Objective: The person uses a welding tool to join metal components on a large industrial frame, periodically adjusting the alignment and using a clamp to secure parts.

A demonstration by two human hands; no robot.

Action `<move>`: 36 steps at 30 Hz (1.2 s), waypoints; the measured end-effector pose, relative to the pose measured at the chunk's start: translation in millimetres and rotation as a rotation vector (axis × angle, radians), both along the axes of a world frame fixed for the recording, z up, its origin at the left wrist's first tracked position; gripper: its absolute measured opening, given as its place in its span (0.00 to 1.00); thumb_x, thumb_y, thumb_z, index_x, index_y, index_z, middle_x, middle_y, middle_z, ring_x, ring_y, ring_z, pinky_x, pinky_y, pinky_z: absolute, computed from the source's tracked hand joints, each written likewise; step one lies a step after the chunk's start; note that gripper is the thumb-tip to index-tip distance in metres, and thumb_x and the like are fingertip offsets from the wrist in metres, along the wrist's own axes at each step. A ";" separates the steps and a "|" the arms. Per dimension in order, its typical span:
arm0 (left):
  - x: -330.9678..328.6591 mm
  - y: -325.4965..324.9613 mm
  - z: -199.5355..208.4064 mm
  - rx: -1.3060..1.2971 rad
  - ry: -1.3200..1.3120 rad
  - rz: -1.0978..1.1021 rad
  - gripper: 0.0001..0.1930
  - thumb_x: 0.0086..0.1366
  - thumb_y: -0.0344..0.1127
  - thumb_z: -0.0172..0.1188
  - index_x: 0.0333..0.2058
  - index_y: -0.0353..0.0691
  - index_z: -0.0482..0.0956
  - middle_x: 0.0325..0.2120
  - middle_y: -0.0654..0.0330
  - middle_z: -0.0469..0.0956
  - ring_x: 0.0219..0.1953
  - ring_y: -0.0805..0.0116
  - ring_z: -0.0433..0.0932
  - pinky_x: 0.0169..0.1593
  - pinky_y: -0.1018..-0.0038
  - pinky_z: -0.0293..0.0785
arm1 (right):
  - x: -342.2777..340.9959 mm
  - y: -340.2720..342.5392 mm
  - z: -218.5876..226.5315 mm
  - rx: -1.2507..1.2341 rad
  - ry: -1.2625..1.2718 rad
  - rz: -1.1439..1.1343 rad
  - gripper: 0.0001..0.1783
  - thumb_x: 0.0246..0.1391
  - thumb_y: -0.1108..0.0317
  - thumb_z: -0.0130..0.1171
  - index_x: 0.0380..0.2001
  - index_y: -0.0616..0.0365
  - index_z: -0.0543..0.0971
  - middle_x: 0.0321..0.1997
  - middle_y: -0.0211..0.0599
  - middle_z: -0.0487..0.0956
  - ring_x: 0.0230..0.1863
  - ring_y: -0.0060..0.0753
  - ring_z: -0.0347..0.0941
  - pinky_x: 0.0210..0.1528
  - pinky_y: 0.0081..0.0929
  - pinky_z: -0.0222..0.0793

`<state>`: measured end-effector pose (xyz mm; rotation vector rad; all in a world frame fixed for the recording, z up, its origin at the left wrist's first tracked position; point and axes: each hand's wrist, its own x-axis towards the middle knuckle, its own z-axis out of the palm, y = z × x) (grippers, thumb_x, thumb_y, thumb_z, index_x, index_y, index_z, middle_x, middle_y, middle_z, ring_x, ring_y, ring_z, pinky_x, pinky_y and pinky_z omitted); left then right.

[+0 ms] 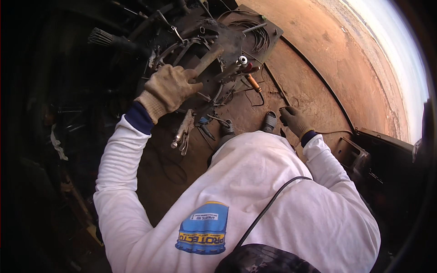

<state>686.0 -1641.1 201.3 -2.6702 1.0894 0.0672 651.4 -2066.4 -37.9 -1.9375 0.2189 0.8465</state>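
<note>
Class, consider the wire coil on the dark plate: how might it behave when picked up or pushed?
The wire coil would probably flex and wobble, since its strands look thin. Its loops might spread, as they lie loosely fanned. It seems unlikely to roll, lying flat on the plate.

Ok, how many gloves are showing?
2: one glove on the left hand, by the cluttered metal table; another on the right hand, near the right shoe. Others may hide in shadow.
</note>
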 end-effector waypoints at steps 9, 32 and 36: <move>13.8 6.5 -20.7 -0.041 0.132 -0.154 0.11 0.62 0.35 0.64 0.44 0.50 0.85 0.42 0.61 0.83 0.44 0.58 0.85 0.45 0.63 0.83 | -58.6 142.2 70.0 0.179 -0.251 -0.110 0.20 0.67 0.60 0.62 0.55 0.61 0.81 0.49 0.41 0.85 0.46 0.31 0.82 0.51 0.29 0.77; 24.3 25.6 -21.4 -0.355 0.108 -0.281 0.14 0.56 0.36 0.69 0.43 0.52 0.87 0.42 0.64 0.85 0.50 0.57 0.83 0.57 0.59 0.76 | -22.0 242.0 101.6 -0.216 -0.896 0.120 0.13 0.60 0.64 0.61 0.46 0.51 0.88 0.42 0.45 0.86 0.41 0.51 0.84 0.44 0.41 0.81; 29.7 36.6 -25.5 -0.460 0.109 -0.355 0.16 0.53 0.37 0.72 0.42 0.49 0.88 0.41 0.62 0.86 0.52 0.56 0.82 0.59 0.58 0.75 | -21.0 243.9 103.0 -0.310 -0.849 0.167 0.14 0.58 0.62 0.59 0.44 0.48 0.88 0.40 0.44 0.86 0.41 0.52 0.84 0.43 0.43 0.80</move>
